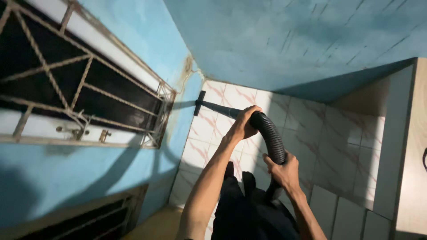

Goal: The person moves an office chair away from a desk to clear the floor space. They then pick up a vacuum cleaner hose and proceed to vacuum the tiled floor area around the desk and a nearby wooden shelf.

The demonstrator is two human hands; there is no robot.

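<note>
Both hands, left [244, 124] and right [282, 171], clamp the black ribbed hose [270, 135], nozzle [199, 103] at the tiled wall [338, 146]

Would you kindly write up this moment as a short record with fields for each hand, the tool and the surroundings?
left hand: left hand grips the upper end of the hose, where it joins the wand
right hand: right hand grips the hose lower down
tool: black ribbed hose with a dark wand; its flat nozzle is at the corner of the wall
walls: blue painted wall; white tiled wall with reddish streaks
window: barred window, dark behind
right edge: pale cabinet side
</note>
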